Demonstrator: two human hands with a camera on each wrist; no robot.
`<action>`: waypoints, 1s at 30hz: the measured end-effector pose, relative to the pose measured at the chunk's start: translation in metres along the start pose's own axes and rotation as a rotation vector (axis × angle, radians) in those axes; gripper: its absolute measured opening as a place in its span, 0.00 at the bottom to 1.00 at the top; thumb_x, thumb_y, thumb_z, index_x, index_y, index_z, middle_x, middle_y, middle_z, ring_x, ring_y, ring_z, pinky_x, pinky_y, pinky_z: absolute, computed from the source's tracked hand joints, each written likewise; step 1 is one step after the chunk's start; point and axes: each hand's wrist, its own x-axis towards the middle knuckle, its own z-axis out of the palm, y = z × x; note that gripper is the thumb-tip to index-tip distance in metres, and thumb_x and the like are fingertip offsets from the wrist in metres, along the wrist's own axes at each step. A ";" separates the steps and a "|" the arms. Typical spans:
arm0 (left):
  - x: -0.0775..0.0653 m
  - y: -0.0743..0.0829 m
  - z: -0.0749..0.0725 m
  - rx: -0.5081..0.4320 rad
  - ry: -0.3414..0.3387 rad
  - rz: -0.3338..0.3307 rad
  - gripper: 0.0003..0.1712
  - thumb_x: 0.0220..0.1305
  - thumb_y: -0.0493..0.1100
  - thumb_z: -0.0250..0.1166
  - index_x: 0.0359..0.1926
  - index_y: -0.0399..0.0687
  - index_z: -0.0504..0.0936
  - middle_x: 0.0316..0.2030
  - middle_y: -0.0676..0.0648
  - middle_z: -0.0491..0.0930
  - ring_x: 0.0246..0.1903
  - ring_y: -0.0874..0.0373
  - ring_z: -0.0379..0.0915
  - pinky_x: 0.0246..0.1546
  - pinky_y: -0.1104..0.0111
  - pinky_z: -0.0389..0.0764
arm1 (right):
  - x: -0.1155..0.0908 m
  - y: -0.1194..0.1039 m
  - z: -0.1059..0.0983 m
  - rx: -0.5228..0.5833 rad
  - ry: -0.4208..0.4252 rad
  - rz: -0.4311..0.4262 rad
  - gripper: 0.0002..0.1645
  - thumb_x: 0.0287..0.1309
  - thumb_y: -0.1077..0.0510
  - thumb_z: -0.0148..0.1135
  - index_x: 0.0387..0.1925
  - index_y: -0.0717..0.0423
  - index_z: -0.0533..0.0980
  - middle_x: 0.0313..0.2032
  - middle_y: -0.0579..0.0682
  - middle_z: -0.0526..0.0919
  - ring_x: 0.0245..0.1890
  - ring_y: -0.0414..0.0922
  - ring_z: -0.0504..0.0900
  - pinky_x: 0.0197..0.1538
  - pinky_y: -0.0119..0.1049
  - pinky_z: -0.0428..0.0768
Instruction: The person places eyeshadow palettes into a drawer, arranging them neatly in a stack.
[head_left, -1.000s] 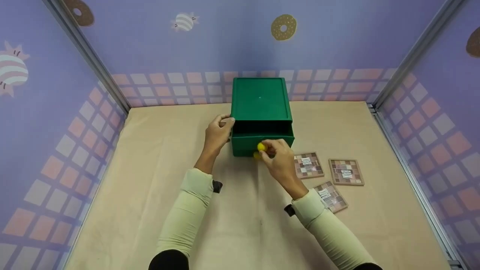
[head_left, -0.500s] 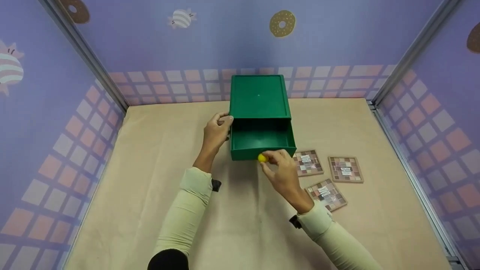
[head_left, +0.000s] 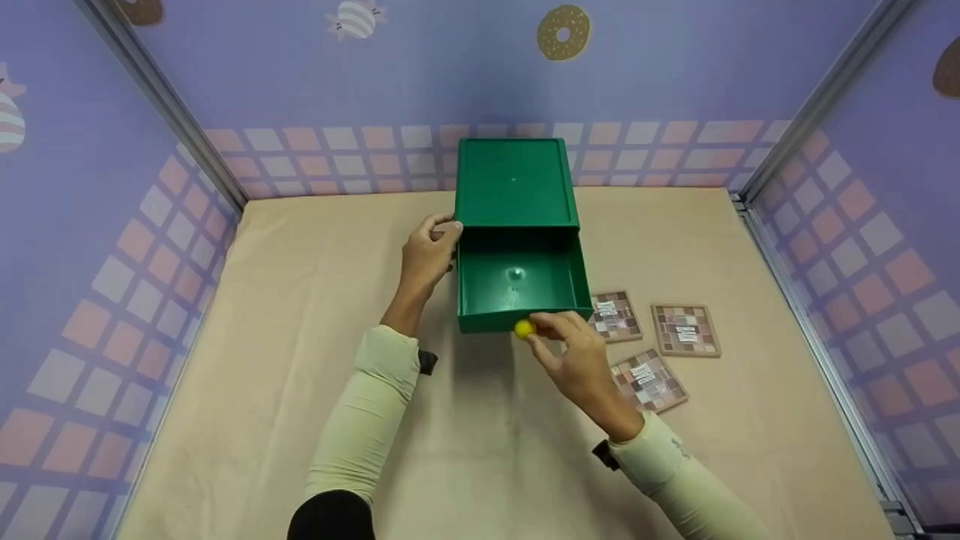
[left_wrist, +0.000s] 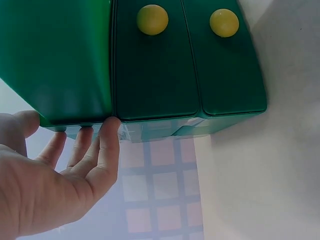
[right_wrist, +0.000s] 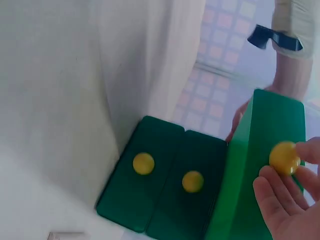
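Observation:
A green drawer cabinet stands against the back wall, its top drawer pulled out and the drawer's green floor showing. My right hand pinches the round yellow knob on that drawer's front between thumb and fingers. At the cabinet's left side is my left hand, its thumb near the top front corner. In the left wrist view, the fingertips press the cabinet's side edge. Two lower drawers are closed, each with a yellow knob.
Three square palettes with checkered lids lie right of the cabinet: one near palette, one beside the drawer, one farther right. Patterned walls bound the table at the back and sides.
My right hand has drawn the top drawer toward me by its knob, so its opening has grown from a narrow gap to a wide one. My left hand keeps its place on the cabinet's side.

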 end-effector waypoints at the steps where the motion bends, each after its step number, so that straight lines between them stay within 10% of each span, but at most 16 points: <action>1: 0.000 0.000 0.000 0.007 0.000 0.002 0.24 0.74 0.58 0.57 0.66 0.59 0.77 0.47 0.45 0.83 0.39 0.51 0.80 0.45 0.50 0.83 | 0.001 0.003 -0.004 0.002 0.025 -0.012 0.14 0.55 0.64 0.75 0.45 0.59 0.85 0.38 0.52 0.85 0.36 0.44 0.87 0.41 0.35 0.87; 9: 0.000 0.002 0.001 0.031 0.013 0.012 0.24 0.74 0.58 0.56 0.65 0.58 0.77 0.46 0.47 0.84 0.40 0.51 0.81 0.36 0.62 0.81 | 0.000 0.037 -0.039 -0.018 0.286 0.004 0.08 0.54 0.71 0.70 0.34 0.58 0.87 0.28 0.53 0.87 0.25 0.45 0.84 0.37 0.18 0.77; 13: 0.000 0.001 0.001 0.028 0.010 0.005 0.24 0.74 0.58 0.56 0.65 0.59 0.77 0.47 0.46 0.84 0.39 0.52 0.80 0.40 0.57 0.83 | -0.012 0.060 -0.053 -0.069 0.276 0.078 0.07 0.55 0.71 0.68 0.33 0.59 0.86 0.27 0.52 0.86 0.25 0.44 0.83 0.35 0.20 0.77; 18: -0.001 0.000 0.001 0.014 0.011 -0.001 0.24 0.74 0.58 0.57 0.65 0.58 0.77 0.48 0.45 0.83 0.42 0.49 0.80 0.47 0.48 0.83 | -0.029 0.085 -0.069 -0.223 0.017 0.271 0.07 0.59 0.63 0.70 0.40 0.60 0.86 0.38 0.58 0.87 0.34 0.52 0.86 0.38 0.45 0.83; 24: -0.001 0.000 0.002 0.007 0.005 -0.010 0.24 0.73 0.58 0.57 0.65 0.58 0.77 0.48 0.45 0.83 0.47 0.42 0.81 0.48 0.47 0.82 | -0.049 0.103 -0.084 -0.427 -0.418 0.500 0.32 0.62 0.46 0.69 0.63 0.58 0.77 0.58 0.70 0.76 0.51 0.69 0.79 0.47 0.65 0.77; 30: -0.001 0.001 0.000 0.002 0.001 0.004 0.24 0.74 0.58 0.56 0.65 0.57 0.77 0.48 0.45 0.84 0.47 0.41 0.82 0.49 0.45 0.82 | -0.064 0.108 -0.089 -0.518 -0.572 0.572 0.40 0.59 0.41 0.70 0.66 0.58 0.72 0.62 0.75 0.71 0.51 0.76 0.78 0.46 0.69 0.75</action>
